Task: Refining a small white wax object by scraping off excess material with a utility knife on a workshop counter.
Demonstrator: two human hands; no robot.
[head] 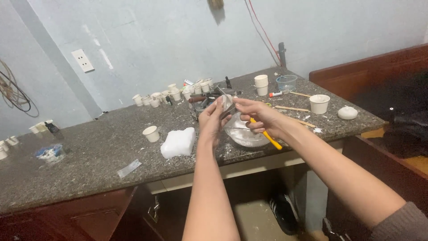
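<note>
Both hands meet over a clear bowl at the counter's front edge.
Head view: left hand pinches a small clear cup; right hand, fingers curled, grips a yellow-handled tool and touches the cup.

The counter is speckled dark grey stone with a pale cream edge, over reddish-brown wood cabinets. A yellow-handled tool lies in the right hand; the left hand holds a small clear cup. The glass bowl holds white powder. Near the front edge sits a white block; cream paper cups stand stacked toward the back edge. The wall is pale blue.
</note>
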